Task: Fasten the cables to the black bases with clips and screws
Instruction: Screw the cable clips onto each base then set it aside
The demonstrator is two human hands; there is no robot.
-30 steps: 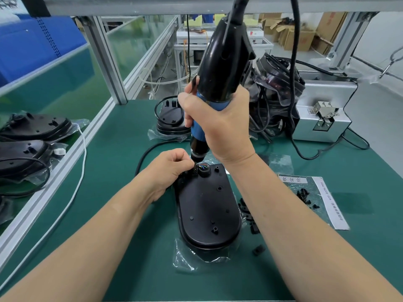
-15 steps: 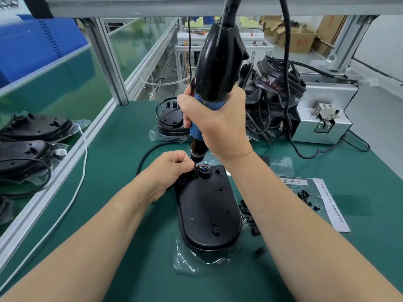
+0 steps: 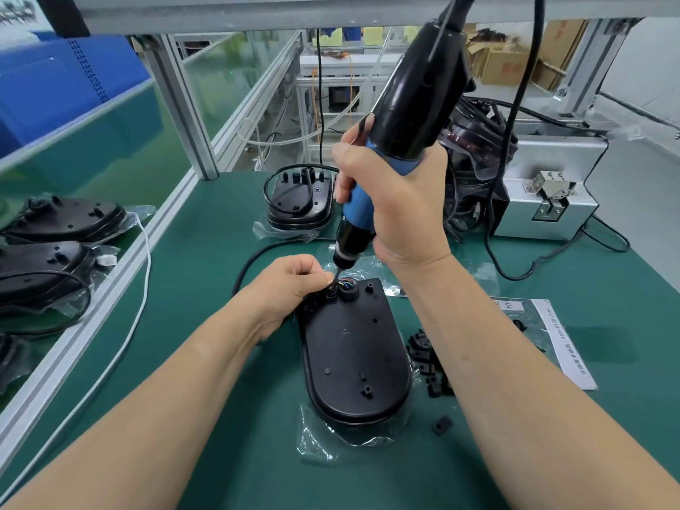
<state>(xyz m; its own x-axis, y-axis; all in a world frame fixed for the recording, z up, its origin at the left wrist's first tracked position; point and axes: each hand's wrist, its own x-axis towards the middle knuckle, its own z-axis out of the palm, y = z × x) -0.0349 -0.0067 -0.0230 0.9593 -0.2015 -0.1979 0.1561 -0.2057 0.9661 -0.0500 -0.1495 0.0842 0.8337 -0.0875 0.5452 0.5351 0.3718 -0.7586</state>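
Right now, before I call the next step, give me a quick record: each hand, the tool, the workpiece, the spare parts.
left hand: pinches the clip at the far end of the base
right hand: grips the screwdriver, tilted, tip down at the clip
cable: runs out to the left from under the left hand
wires: coloured, showing at the base's round port
spare clips: loose on the mat, right of the base
other base: behind, cable looped over it

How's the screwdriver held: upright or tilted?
Tilted. The screwdriver in the right hand leans up to the right, its tip down on the black base.
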